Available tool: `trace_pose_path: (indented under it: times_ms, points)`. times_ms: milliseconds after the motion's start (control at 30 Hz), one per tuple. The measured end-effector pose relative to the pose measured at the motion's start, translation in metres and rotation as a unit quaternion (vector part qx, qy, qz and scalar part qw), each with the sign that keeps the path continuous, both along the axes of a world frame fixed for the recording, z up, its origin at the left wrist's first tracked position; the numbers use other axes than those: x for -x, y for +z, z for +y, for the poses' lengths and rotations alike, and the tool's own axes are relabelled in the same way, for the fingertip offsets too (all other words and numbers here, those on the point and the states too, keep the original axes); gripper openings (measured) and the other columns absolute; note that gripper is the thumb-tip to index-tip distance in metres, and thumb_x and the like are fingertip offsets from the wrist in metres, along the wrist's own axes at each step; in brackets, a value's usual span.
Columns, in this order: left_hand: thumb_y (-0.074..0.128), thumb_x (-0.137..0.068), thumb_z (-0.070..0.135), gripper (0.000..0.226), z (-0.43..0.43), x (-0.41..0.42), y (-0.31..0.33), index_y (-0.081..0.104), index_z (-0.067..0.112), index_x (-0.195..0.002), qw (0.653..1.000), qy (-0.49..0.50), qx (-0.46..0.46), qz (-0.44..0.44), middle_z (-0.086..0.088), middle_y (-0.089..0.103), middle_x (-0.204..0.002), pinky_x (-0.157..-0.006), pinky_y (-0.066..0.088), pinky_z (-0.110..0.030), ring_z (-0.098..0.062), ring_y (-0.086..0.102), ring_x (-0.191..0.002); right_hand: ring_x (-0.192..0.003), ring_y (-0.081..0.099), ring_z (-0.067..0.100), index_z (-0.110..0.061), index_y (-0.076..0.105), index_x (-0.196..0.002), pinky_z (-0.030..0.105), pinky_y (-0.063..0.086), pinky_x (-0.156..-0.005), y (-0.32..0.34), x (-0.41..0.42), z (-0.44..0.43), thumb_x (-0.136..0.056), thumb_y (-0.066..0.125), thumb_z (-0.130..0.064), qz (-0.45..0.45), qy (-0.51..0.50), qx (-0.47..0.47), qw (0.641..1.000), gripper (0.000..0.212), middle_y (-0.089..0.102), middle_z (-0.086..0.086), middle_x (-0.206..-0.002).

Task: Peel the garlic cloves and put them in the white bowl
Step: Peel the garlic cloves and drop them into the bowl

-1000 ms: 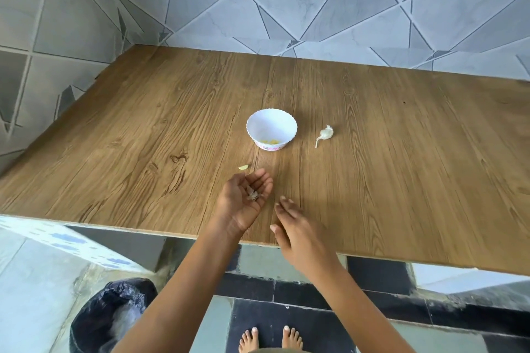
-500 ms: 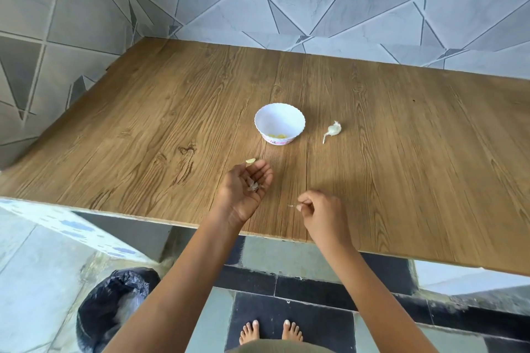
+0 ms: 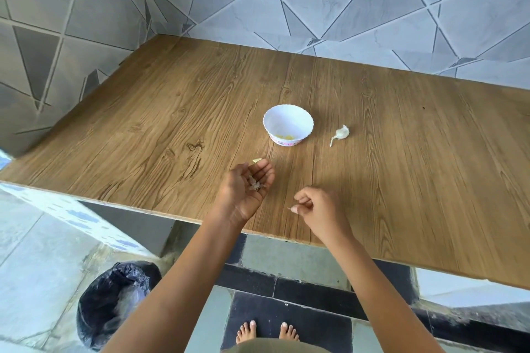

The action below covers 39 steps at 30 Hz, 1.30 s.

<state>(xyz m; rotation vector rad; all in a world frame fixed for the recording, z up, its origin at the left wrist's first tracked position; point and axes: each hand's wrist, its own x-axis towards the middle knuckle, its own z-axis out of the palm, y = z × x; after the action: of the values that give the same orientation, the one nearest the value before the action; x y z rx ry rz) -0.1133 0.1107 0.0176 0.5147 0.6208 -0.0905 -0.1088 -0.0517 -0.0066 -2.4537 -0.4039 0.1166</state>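
Note:
The white bowl stands mid-table with pale peeled garlic at its bottom. To its right lies a garlic remnant with a stem. A small peeled clove lies on the wood just beyond my left fingertips. My left hand is palm up and cupped, with a small heap of garlic skins lying in it. My right hand hovers near the table's front edge, its thumb and fingers pinching a thin scrap of skin.
The wooden table meets tiled walls at the back and left. On the floor at the lower left stands a bin with a black liner. My bare feet show below the table edge.
My right hand went from flat on the table to pinching a scrap of skin, now lifted slightly. The left hand keeps cupping the skins. The camera view shifted a little.

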Motion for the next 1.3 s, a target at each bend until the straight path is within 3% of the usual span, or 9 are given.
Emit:
trace_pose_path:
  times_ms: [133,267,467,600,667,800,933,1100,1300]
  points:
    - [0.028,-0.102,0.02,0.045,0.001,0.002,0.001,0.062,-0.005,-0.087,1.0,0.002,-0.004,0.003,-0.017,0.066,-0.081,-0.08,0.05,-0.03,-0.024,0.061,-0.084,-0.076,0.065,0.015,-0.007,0.071,-0.084,0.025,0.051,-0.066,0.001,-0.008,0.007,-0.084,0.067,-0.004,-0.015,0.022,0.042,0.999,0.005,0.072,0.004,-0.084]
    - [0.028,-0.102,0.02,0.046,0.003,0.004,0.0,0.062,-0.006,-0.085,1.0,0.014,-0.003,0.005,-0.018,0.064,-0.082,-0.084,0.048,-0.031,-0.025,0.06,-0.085,-0.081,0.062,0.015,-0.008,0.068,-0.092,0.021,0.041,-0.061,0.003,-0.008,0.011,-0.087,0.058,-0.002,-0.012,0.063,0.136,0.989,0.013,0.067,0.002,-0.092]
    - [0.029,-0.101,0.019,0.044,-0.006,0.008,0.0,0.061,-0.005,-0.083,1.0,0.005,-0.022,0.022,-0.016,0.066,-0.075,-0.078,0.049,-0.03,-0.024,0.06,-0.082,-0.066,0.047,-0.005,-0.014,0.055,-0.083,0.005,0.036,-0.057,0.014,-0.012,0.0,-0.092,0.052,-0.003,0.037,0.053,-0.022,0.998,0.015,0.05,-0.019,-0.074]
    - [0.029,-0.101,0.019,0.041,-0.019,0.006,0.002,0.059,-0.002,-0.082,0.999,-0.007,-0.033,0.038,-0.014,0.063,-0.071,-0.065,0.048,-0.027,-0.02,0.06,-0.068,-0.074,0.055,-0.005,-0.008,0.062,-0.083,0.01,0.042,-0.067,0.03,-0.012,0.02,-0.087,0.057,0.002,-0.058,0.13,-0.077,0.987,0.011,0.06,-0.015,-0.081]
    - [0.03,-0.101,0.017,0.04,-0.024,0.006,0.007,0.054,0.003,-0.074,0.998,-0.003,-0.034,0.051,-0.006,0.058,-0.05,-0.05,0.047,-0.022,-0.013,0.056,-0.047,-0.081,0.061,0.015,-0.007,0.066,-0.086,0.03,0.05,-0.072,0.029,-0.015,0.031,-0.083,0.054,0.005,-0.095,0.174,-0.038,0.979,0.017,0.065,0.0,-0.09]
    - [0.029,-0.102,0.014,0.06,-0.025,0.003,0.012,0.055,0.005,-0.049,0.998,0.012,-0.045,0.034,0.0,0.048,-0.036,-0.03,0.034,-0.012,-0.007,0.045,-0.027,-0.066,0.064,0.024,-0.01,0.07,-0.082,0.034,0.052,-0.052,0.03,-0.013,0.04,-0.081,0.057,-0.005,-0.223,0.163,0.076,0.958,0.014,0.068,0.002,-0.084]
    - [0.032,-0.102,0.013,0.045,-0.023,0.004,0.011,0.052,0.004,-0.062,0.998,0.023,-0.047,0.036,0.0,0.05,-0.038,-0.031,0.034,-0.012,-0.007,0.046,-0.029,-0.046,0.057,0.02,-0.012,0.062,-0.063,0.021,0.038,-0.037,0.035,-0.011,0.043,-0.069,0.074,-0.012,-0.301,0.14,0.08,0.94,0.013,0.059,0.0,-0.058]
    - [0.029,-0.101,0.012,0.065,-0.022,0.005,0.011,0.06,0.003,-0.045,0.999,0.019,-0.038,0.002,-0.003,0.054,-0.041,-0.032,0.038,-0.014,-0.008,0.05,-0.03,-0.066,0.064,0.022,-0.01,0.068,-0.078,0.03,0.051,-0.052,0.029,-0.013,0.039,-0.079,0.065,-0.009,-0.226,0.147,0.003,0.963,0.003,0.068,0.001,-0.078]
    - [0.026,-0.101,0.018,0.044,-0.007,0.003,0.004,0.061,-0.005,-0.085,1.0,0.015,-0.005,0.003,-0.016,0.062,-0.082,-0.07,0.051,-0.027,-0.022,0.059,-0.08,-0.066,0.062,0.019,-0.012,0.068,-0.084,0.03,0.05,-0.055,0.028,-0.021,0.019,-0.081,0.063,-0.007,-0.235,0.079,-0.052,0.967,0.008,0.067,-0.002,-0.081]
